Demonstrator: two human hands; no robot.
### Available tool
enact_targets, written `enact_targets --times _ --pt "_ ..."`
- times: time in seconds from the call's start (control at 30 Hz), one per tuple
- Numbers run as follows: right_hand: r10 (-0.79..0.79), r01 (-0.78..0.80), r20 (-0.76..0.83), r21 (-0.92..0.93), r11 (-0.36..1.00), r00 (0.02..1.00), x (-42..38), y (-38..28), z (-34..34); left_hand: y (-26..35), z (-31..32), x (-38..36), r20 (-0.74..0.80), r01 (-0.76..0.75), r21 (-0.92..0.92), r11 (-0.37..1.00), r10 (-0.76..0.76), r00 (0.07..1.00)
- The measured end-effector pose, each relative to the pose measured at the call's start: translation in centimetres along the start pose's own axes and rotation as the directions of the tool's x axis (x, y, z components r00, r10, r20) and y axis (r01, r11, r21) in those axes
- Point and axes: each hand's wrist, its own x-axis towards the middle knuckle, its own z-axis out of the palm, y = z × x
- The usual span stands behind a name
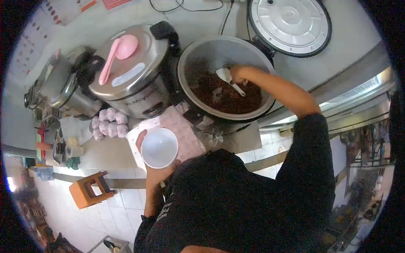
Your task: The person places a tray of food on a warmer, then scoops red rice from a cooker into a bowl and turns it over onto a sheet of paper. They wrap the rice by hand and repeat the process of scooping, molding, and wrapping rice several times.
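Observation:
My left hand (161,170) holds a white bowl (160,147) from below and the side; no food shows in it. My right hand (239,75) reaches into the open cooker pot (184,80), its fingers closed at a white scoop (224,75) with a pale handle. Dark reddish-brown food (219,99) covers the bottom of the pot. Beneath the bowl lie pink patterned sheets (181,135). A pink ladle (125,47) rests on the closed lid of the steel cooker (143,95) to the left.
Wrapped rolls (111,122) stand stacked on the counter, left of the sheets. The pot's raised lid (291,23) is at the top right. More steel cookers (71,90) stand at the far left. An orange stool (90,189) is on the tiled floor.

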Motion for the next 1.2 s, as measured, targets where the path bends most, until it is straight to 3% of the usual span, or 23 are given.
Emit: enact_targets --times 0.03,0.07,0.1,0.17,0.2,0.33,0.43,0.5,0.53,0.6,0.7,0.77,0.8,0.87,0.9,0.93,1.0,1.03,1.07,1.1,1.2 --pt "-0.042 0.045 0.021 -0.198 0.979 0.999 3.0 0.1 2.1 0.3 1.1 0.3 -0.016 0.001 0.058 0.998 0.000 1.000" --pt "-0.074 0.069 -0.008 -0.281 0.957 0.997 4.0 0.0 2.2 0.6 1.8 0.8 -0.037 -0.002 0.120 0.993 0.007 0.999" --pt "-0.107 0.086 -0.037 -0.363 0.928 0.994 4.8 -0.1 2.2 0.8 2.2 1.5 -0.040 -0.102 0.179 0.979 0.111 0.993" --pt "-0.153 0.085 -0.190 -0.324 0.942 0.970 3.4 -1.1 2.5 0.5 2.2 2.5 -0.089 0.008 0.085 0.996 -0.001 0.996" --pt "-0.147 0.077 -0.189 -0.334 0.940 0.971 3.9 -1.1 2.9 0.3 2.1 3.1 -0.104 0.066 0.035 0.997 -0.062 0.993" --pt "-0.066 0.014 -0.153 -0.314 0.949 0.986 3.7 -1.8 3.6 -2.5 1.6 5.7 -0.123 -0.041 0.058 0.997 0.048 0.991" --pt "0.025 -0.064 -0.220 -0.174 0.983 0.975 5.6 -0.6 4.7 -3.6 0.6 8.3 0.020 -0.067 -0.062 0.996 0.068 0.997" --pt "0.120 -0.136 -0.230 -0.055 0.989 0.966 2.5 -2.4 2.8 -3.8 0.8 9.5 0.033 -0.127 0.033 0.991 0.126 0.991" --pt "0.045 -0.064 -0.305 -0.055 0.996 0.951 3.0 -1.9 2.9 -3.9 0.8 10.0 0.045 -0.158 0.084 0.984 0.155 0.987" --pt "-0.098 0.074 -0.442 -0.070 0.995 0.892 3.9 0.7 3.1 -5.8 1.0 10.9 0.051 -0.220 -0.062 0.973 0.224 0.973" --pt "0.041 -0.032 -0.128 0.076 0.997 0.991 5.2 3.2 1.7 -5.8 2.5 11.8 -0.003 -0.294 -0.275 0.915 0.305 0.952" --pt "0.038 -0.044 -0.158 -0.034 0.998 0.987 2.8 3.1 -0.1 -6.4 4.2 12.1 -0.014 -0.275 -0.496 0.824 0.309 0.951" --pt "0.031 -0.047 -0.168 -0.092 0.995 0.985 0.9 2.7 -1.4 -7.9 5.4 11.8 0.006 -0.222 -0.636 0.739 0.293 0.956" --pt "-0.006 -0.061 -0.393 -0.158 0.986 0.919 -4.5 1.1 -3.6 -7.2 6.6 11.7 0.086 0.064 -0.822 0.566 0.012 0.996" --pt "0.016 -0.104 -0.418 -0.189 0.977 0.908 -5.2 1.3 -3.7 -4.5 6.3 12.3 0.176 0.271 -0.859 0.435 -0.245 0.953" --pt "0.038 -0.148 -0.442 -0.217 0.965 0.896 -5.9 1.6 -3.8 -7.0 7.0 11.8 0.169 0.252 -0.789 0.560 -0.196 0.966" --pt "0.184 -0.285 -0.330 -0.290 0.914 0.926 -6.2 3.6 -3.3 -11.9 8.3 10.8 0.153 0.171 -0.610 0.774 -0.097 0.984" --pt "0.134 -0.224 -0.286 -0.312 0.923 0.949 -5.8 4.3 -2.6 -6.8 7.1 13.3 -0.013 -0.170 -0.366 0.915 0.178 0.984" --pt "0.086 -0.163 -0.241 -0.319 0.934 0.967 -5.2 4.6 -1.1 -6.2 7.6 13.8 -0.077 -0.310 -0.214 0.926 0.300 0.951" --pt "0.041 -0.104 -0.199 -0.318 0.942 0.979 -4.6 4.8 0.5 -6.7 8.6 13.5 -0.108 -0.346 -0.140 0.928 0.333 0.937" --pt "-0.138 0.152 0.065 -0.408 0.900 0.988 -2.2 5.8 1.8 -8.0 9.9 12.9 -0.156 -0.340 -0.080 0.937 0.325 0.933"
